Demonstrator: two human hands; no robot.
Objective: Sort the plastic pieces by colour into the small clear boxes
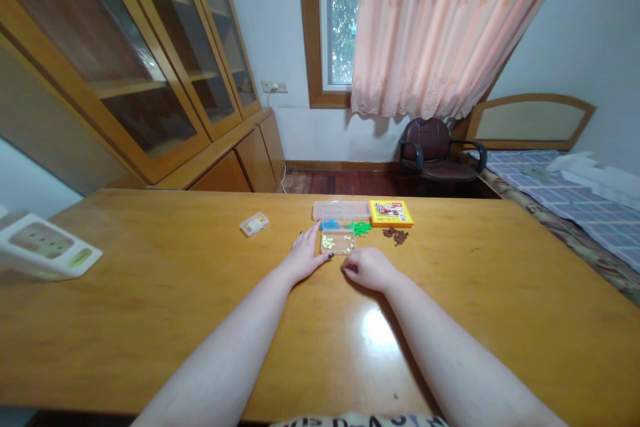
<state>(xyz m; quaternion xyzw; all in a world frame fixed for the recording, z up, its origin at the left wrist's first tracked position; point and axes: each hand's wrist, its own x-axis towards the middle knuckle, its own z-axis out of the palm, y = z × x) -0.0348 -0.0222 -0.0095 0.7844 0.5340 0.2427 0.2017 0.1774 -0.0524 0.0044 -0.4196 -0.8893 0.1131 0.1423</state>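
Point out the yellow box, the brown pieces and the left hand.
Yellow box (391, 213): head view, middle of its top.
Brown pieces (399, 237): head view, within the pile.
Left hand (302, 257): head view, back of the hand.

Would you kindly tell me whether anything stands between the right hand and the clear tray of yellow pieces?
Nothing visible does: the right hand is close to the near right corner of the clear tray.

I see window (344, 20) daylight, white glare on tabletop (320, 333), shadow beside right forearm (445, 337); cabinet (204, 121) stretched, pale pieces (328, 244) blurry.
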